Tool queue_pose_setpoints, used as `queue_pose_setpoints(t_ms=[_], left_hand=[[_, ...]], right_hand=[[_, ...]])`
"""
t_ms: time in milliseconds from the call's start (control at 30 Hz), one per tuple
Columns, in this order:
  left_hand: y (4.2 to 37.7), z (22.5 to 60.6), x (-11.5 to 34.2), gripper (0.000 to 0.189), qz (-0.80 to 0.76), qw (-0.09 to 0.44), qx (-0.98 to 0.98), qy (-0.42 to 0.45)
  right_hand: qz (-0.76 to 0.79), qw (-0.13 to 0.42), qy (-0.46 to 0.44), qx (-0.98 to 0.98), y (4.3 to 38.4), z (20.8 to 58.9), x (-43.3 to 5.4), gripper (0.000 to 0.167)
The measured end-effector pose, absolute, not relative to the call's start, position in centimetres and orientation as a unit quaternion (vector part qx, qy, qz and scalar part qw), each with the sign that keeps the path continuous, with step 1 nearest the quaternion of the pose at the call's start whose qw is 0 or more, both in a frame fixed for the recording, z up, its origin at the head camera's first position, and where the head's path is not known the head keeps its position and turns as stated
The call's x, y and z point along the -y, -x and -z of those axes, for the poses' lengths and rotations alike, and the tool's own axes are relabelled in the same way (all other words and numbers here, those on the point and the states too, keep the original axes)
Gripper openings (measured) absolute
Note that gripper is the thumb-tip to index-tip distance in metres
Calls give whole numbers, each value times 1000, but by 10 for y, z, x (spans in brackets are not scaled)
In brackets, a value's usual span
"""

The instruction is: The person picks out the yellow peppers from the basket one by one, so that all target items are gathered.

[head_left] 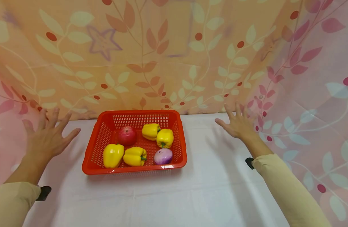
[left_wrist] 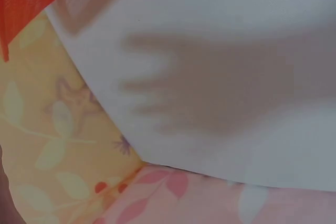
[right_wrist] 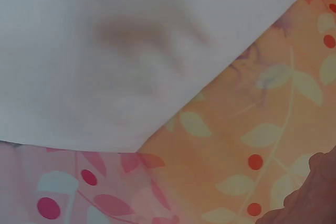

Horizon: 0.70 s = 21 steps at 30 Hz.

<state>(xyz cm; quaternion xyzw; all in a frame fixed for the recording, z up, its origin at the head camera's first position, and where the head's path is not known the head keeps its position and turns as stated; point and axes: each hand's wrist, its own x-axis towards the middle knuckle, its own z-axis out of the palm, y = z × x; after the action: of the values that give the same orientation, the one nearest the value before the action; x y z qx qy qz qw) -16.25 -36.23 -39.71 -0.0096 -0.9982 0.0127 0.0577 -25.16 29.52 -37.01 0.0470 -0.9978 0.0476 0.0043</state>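
Observation:
A red plastic basket (head_left: 134, 170) stands on the white table, left of centre in the head view. Inside it lie several yellow bell peppers (head_left: 113, 155), a red apple-like fruit (head_left: 127, 136) and a purple onion (head_left: 163, 156). Left of the basket, my left hand (head_left: 47, 138) is held up with its fingers spread, touching nothing. My right hand (head_left: 239, 124) hovers to the right of the basket, its fingers likewise spread and holding nothing. In the left wrist view that hand's shadow falls on the table, with a corner of the basket (left_wrist: 26, 3) at the upper left.
A white cloth (head_left: 174, 201) covers the table. Behind it hangs an orange curtain (head_left: 174, 56) with a leaf print, and pink leaf-patterned curtains (head_left: 318, 94) close off both sides. Dark bands (head_left: 249, 163) show at the cuffs of both beige sleeves.

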Motion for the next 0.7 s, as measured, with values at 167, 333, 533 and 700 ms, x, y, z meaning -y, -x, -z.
queue_pose_setpoints(t_ms=[167, 333, 533, 700], left_hand=[[163, 389, 353, 85, -26, 66, 997, 34], [163, 386, 344, 84, -37, 62, 995, 65], [162, 391, 336, 82, -38, 66, 990, 123], [161, 394, 332, 83, -30, 22, 986, 164]], right_hand=[[-38, 6, -66, 997, 252, 364, -282, 92], [-31, 22, -83, 996, 250, 357, -265, 90], [-129, -33, -109, 985, 244, 347, -243, 92], [-259, -110, -129, 951, 240, 336, -224, 103]])
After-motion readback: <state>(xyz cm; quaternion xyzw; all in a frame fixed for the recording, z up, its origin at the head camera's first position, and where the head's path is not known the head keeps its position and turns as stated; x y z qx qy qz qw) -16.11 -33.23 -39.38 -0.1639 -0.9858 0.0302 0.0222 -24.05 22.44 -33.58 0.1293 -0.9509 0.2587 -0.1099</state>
